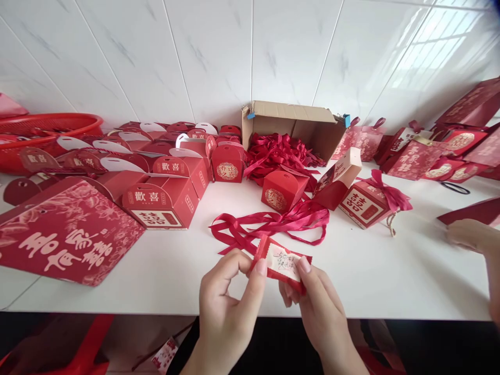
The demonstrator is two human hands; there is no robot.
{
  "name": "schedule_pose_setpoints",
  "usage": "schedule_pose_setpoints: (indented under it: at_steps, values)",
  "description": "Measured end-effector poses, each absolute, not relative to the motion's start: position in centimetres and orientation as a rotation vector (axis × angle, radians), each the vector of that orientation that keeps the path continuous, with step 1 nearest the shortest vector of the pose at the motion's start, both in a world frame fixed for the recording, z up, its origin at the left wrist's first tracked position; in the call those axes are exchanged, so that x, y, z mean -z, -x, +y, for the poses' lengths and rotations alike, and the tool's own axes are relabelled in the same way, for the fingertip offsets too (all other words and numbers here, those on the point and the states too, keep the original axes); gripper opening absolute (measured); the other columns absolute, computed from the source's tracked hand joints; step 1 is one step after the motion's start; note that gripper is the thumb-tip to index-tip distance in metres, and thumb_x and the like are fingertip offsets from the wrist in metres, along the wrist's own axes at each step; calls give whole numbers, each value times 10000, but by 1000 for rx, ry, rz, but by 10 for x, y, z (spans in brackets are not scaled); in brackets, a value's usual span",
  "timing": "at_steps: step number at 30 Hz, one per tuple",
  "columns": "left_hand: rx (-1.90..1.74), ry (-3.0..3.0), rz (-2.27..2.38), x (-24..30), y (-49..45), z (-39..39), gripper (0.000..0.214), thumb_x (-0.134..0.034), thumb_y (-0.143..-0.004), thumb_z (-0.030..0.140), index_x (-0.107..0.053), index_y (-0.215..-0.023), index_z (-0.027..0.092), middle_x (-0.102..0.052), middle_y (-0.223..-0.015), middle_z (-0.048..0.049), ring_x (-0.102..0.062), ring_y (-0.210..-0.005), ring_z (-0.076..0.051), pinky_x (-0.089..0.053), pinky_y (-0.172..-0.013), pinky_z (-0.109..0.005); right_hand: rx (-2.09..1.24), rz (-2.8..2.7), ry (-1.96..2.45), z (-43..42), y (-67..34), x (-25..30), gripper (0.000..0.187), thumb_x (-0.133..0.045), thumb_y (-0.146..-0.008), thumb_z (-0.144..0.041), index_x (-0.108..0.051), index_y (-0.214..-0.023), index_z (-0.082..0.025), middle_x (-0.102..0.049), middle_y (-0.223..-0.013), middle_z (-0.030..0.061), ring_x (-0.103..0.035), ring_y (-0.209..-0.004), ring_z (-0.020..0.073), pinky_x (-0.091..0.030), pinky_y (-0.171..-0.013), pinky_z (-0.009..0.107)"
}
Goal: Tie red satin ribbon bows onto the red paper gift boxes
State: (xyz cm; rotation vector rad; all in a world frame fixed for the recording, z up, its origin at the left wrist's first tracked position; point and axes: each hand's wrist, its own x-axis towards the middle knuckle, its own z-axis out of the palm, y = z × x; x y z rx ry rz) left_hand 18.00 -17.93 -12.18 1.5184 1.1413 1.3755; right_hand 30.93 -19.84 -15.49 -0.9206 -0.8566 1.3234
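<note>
Between my two hands I hold a small red-and-white wrapped candy [282, 263] just above the table's front edge. My left hand [230, 307] pinches its left crimped end between thumb and forefinger. At the other end, the thumb and fingers of my right hand [322, 307] grip the wrapper. Behind the candy lie loose loops of red ribbon [273, 221] on the white table [211, 276]. Beyond the ribbon stands a small red gift box [283, 190], beside a tilted open red box [338, 177]. A box tied with a red bow [371, 203] sits to their right.
Rows of red gift boxes [160, 203] fill the left, with a large red panel [74, 234] in front and a red basket [50, 122] behind. A cardboard box [292, 112] spills ribbon at the back. Another person's hand [469, 234] is at right, near more boxes [417, 156].
</note>
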Motion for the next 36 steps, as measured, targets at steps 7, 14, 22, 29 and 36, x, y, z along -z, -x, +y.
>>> schedule_pose_setpoints:
  at_steps: [7, 14, 22, 29, 36]
  values:
    - [-1205, -1112, 959, 124, -181, -179, 363, -573, -849, 402, -499, -568, 183, -504, -574, 10, -490, -616, -130, -404, -625, -238, -1677, -637, 586, -194, -310, 144, 455, -430, -933, -438, -502, -581, -158, -319, -493, -44, -301, -439, 71, -234, -447, 227]
    - [-1323, -1064, 985, 122, -189, -184, 359, -577, -832, 347, -438, -542, 187, -459, -570, 5, -448, -604, -137, -372, -611, -260, -1526, -665, 657, -195, -311, 145, 506, -496, -920, -415, -369, -497, -169, -270, -471, -54, -279, -433, 62, -195, -444, 232]
    - [-1347, -1107, 983, 119, -190, -185, 390, -545, -851, 355, -397, -531, 187, -403, -549, 16, -402, -579, -125, -325, -567, -256, -1428, -799, 688, -199, -310, 144, 506, -499, -925, -413, -334, -513, -171, -300, -473, -47, -282, -469, 67, -198, -464, 234]
    - [-1319, -1227, 995, 121, -184, -189, 377, -544, -849, 341, -404, -535, 188, -430, -561, 14, -398, -566, -125, -324, -552, -259, -1476, -842, 634, -201, -315, 142, 521, -510, -910, -422, -307, -498, -177, -287, -453, -51, -271, -441, 63, -193, -464, 240]
    - [-1277, -1552, 1118, 130, -170, -184, 383, -461, -897, 323, -399, -538, 202, -502, -598, -13, -496, -668, -173, -386, -658, -292, -1542, -928, 727, -198, -326, 147, 517, -512, -894, -473, -319, -509, -186, -295, -465, -47, -245, -456, 71, -189, -471, 244]
